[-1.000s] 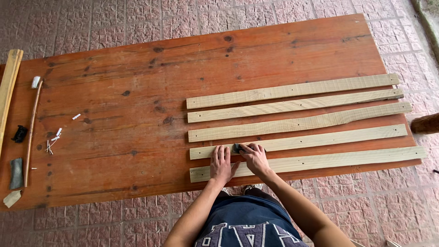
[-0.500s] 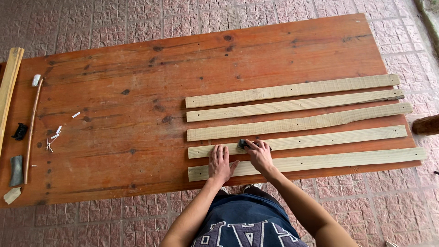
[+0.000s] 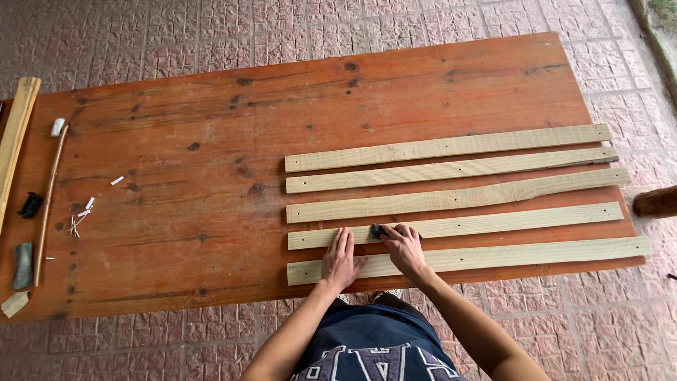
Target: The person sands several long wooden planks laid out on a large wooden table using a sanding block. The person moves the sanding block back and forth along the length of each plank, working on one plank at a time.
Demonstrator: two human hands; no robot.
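Sanding the fourth wooden slat (image 3: pixel 493 222) at lower centre: right hand (image 3: pixel 403 248) clamped on a dark sanding block (image 3: pixel 381 230), left hand (image 3: pixel 340 257) flat, fingers apart, steadying; next likely stroking rightward.

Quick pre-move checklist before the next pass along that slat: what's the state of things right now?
1. Left hand flat on the fourth slat, steadying it: ok.
2. Right hand on the small dark block: ok; firmness of grip cannot tell.
3. Slat ahead of the block bare: ok.
4. Five slats apart, none overlapping: ok.
5. Nearest slat overhangs the table at its right end: not ok.
6. Loose bits at far left, away from the hands: ok.
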